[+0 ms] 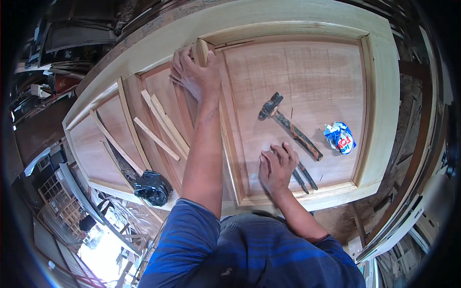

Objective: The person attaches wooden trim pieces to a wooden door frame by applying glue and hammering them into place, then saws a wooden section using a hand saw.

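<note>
My left hand (196,77) reaches over the wooden crosspiece of a panelled door, its thumb on the right side and its fingers on the left. Under it runs a wooden moulding strip (230,158), which it grips near the far end. My right hand (280,168) rests on the right-hand door panel (307,67) with loosely curved fingers, holding nothing visible. Beside it lie two dark tool handles (306,176), their other end hidden by the hand. A hammer (292,126) with a worn handle lies just beyond, and a thin nail (292,113) is near its head.
A crumpled blue and white packet (340,138) lies at the panel's right. Loose wooden strips (163,122) cross the left panels, near a black plastic bag (152,187). The pale door frame (384,96) surrounds these. Stacked timber (422,206) stands at the right.
</note>
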A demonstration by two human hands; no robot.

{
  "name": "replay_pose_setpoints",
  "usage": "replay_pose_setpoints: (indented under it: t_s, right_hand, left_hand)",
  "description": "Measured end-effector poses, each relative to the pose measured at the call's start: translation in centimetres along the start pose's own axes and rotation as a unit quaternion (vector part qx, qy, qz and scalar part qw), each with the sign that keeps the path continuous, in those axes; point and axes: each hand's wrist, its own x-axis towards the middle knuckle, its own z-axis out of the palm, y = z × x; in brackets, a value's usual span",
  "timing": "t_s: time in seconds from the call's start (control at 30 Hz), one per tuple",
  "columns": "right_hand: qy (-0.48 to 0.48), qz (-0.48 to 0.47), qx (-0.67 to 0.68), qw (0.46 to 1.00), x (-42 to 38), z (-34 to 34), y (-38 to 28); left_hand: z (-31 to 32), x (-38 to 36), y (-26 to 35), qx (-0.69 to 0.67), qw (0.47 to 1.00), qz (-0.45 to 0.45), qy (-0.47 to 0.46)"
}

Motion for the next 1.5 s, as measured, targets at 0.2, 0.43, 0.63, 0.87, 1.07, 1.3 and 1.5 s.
replay_pose_setpoints:
  t_s: [0.2,0.43,0.63,0.87,1.07,1.3,1.5]
  right_hand:
    - [0.045,0.014,0.091,0.995,4.2,-3.5,-0.1]
    - [-0.001,0.101,0.03,0.994,13.5,-6.1,2.8]
    - [-0.08,0.143,-0.032,0.986,16.0,-4.7,2.0]
    - [-0.107,0.169,-0.01,0.98,17.2,-4.6,2.4]
    - [-0.068,0.151,0.12,0.979,20.5,-4.4,1.6]
    - [-0.082,0.101,0.39,0.912,28.9,0.4,-3.5]
    - [-0.102,0.164,0.47,0.861,30.8,3.4,-5.5]
  left_hand:
    - [0.9,0.3,-1.5,-0.06,0.996,0.024,-0.055]
    - [0.6,0.5,-0.6,-0.053,0.997,0.035,-0.039]
    - [0.4,0.2,-0.3,-0.051,0.997,-0.003,-0.05]
    - [0.6,0.0,-0.2,-0.049,0.998,-0.007,-0.041]
    - [0.5,0.1,0.0,-0.051,0.998,-0.013,-0.035]
    - [-0.2,0.4,0.4,-0.047,0.998,-0.014,-0.036]
    - [-0.3,0.5,0.3,-0.064,0.997,-0.031,-0.023]
